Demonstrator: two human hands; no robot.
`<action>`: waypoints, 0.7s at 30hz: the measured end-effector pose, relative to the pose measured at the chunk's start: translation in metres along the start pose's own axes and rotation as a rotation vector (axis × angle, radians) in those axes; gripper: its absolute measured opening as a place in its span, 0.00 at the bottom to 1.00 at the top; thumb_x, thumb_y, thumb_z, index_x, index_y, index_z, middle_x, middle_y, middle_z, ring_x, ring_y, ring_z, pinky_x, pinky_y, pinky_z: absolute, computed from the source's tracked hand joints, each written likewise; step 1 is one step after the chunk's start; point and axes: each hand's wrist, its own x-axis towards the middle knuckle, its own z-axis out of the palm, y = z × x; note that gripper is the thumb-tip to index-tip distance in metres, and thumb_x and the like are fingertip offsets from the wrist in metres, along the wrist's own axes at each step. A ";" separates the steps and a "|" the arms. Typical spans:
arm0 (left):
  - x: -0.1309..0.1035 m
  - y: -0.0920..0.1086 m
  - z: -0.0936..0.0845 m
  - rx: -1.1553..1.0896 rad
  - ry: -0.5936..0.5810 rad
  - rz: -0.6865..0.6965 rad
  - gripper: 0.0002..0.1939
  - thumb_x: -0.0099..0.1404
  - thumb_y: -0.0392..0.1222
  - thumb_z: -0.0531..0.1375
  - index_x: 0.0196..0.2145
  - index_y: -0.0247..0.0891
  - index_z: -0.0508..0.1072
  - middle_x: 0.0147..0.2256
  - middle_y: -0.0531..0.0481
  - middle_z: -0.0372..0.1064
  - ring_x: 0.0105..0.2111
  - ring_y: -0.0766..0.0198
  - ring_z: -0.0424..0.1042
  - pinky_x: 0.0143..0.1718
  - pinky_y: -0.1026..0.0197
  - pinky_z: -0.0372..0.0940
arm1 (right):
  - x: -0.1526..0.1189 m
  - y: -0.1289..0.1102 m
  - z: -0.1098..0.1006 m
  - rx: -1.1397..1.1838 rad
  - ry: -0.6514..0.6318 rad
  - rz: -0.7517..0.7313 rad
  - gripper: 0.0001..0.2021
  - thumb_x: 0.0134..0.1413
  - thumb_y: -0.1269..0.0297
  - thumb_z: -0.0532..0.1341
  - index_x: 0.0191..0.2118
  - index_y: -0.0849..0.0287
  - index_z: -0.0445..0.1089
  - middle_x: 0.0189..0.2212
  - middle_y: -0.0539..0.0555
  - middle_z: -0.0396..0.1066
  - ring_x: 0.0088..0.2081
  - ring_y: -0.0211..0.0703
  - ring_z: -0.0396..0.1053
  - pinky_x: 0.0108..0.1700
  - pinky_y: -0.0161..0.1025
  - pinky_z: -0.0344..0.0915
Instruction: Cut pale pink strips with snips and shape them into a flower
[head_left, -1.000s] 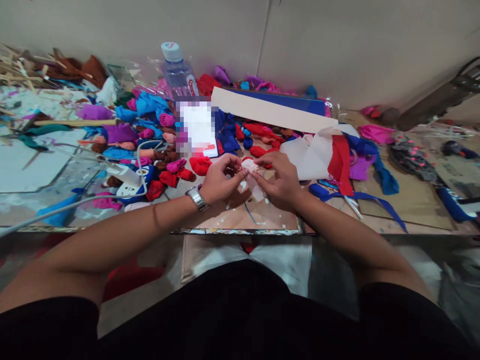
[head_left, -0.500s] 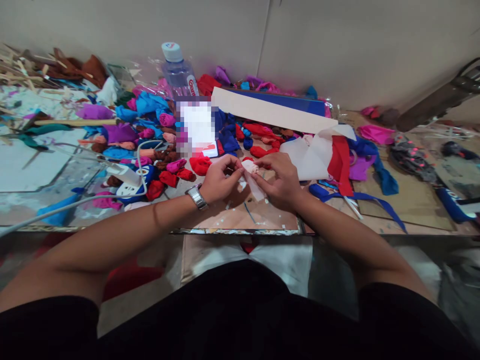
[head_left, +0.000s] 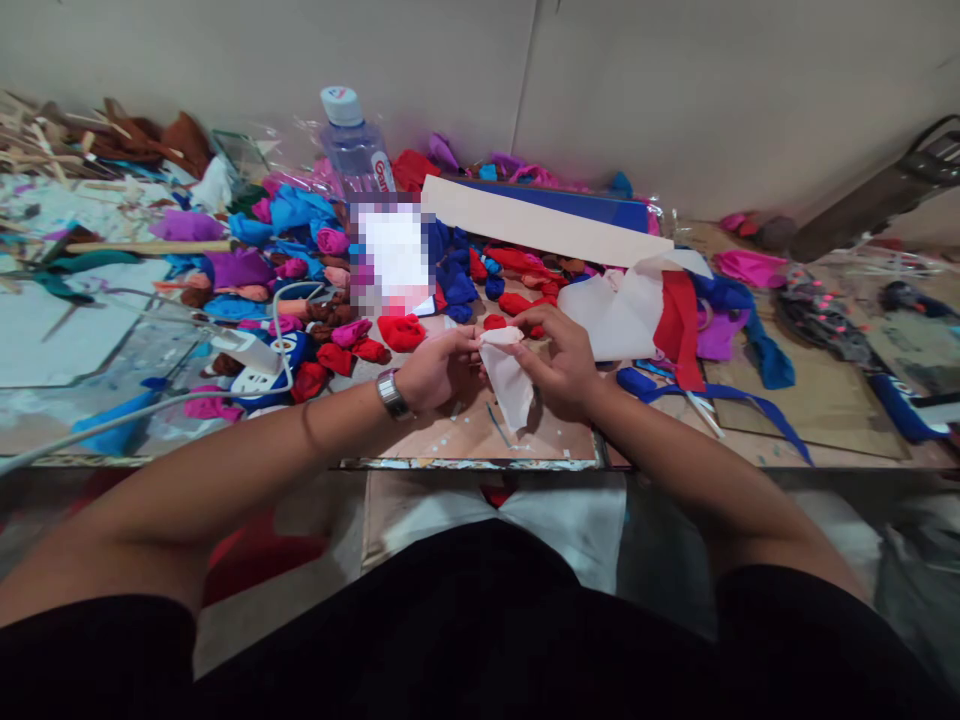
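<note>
A pale strip of crepe paper or thin cloth, rolled and bunched at its top, is held between both hands above the table's front. My left hand, with a metal watch on its wrist, pinches the bunched end from the left. My right hand grips the top of the strip from the right, thumb and fingers closed. The strip's loose end hangs down toward me in a point. Just behind the hands lie red rolled rosettes. Some left fingertips are hidden behind the strip.
A water bottle and a lit phone stand among coloured rolled pieces. A power strip with a grey cable is at left. White sheets, a red strip and a blue ribbon lie at right. Green-handled scissors are far left.
The pale strip has turned, and its loose end now hangs wider and lower. My left hand has shifted slightly down and left; the right hand stays nearly in place.
</note>
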 end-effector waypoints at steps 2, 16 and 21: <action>-0.001 0.002 0.001 -0.032 -0.011 -0.033 0.09 0.50 0.36 0.65 0.32 0.34 0.72 0.27 0.50 0.68 0.26 0.66 0.68 0.29 0.63 0.65 | 0.000 0.001 0.001 0.042 0.012 0.038 0.12 0.66 0.53 0.65 0.47 0.55 0.75 0.41 0.55 0.78 0.42 0.49 0.74 0.46 0.47 0.70; 0.002 -0.005 -0.012 0.512 0.055 0.398 0.10 0.61 0.41 0.66 0.37 0.39 0.68 0.29 0.55 0.65 0.27 0.67 0.65 0.29 0.64 0.61 | 0.001 -0.001 0.001 -0.051 0.036 0.058 0.10 0.63 0.55 0.67 0.45 0.55 0.75 0.39 0.55 0.77 0.40 0.49 0.74 0.45 0.48 0.69; 0.002 -0.004 -0.016 0.909 0.130 0.644 0.08 0.65 0.41 0.65 0.39 0.39 0.70 0.36 0.52 0.67 0.33 0.65 0.67 0.35 0.62 0.64 | 0.002 -0.001 -0.001 -0.160 0.002 -0.066 0.09 0.63 0.58 0.67 0.45 0.54 0.74 0.37 0.55 0.78 0.39 0.51 0.74 0.47 0.50 0.67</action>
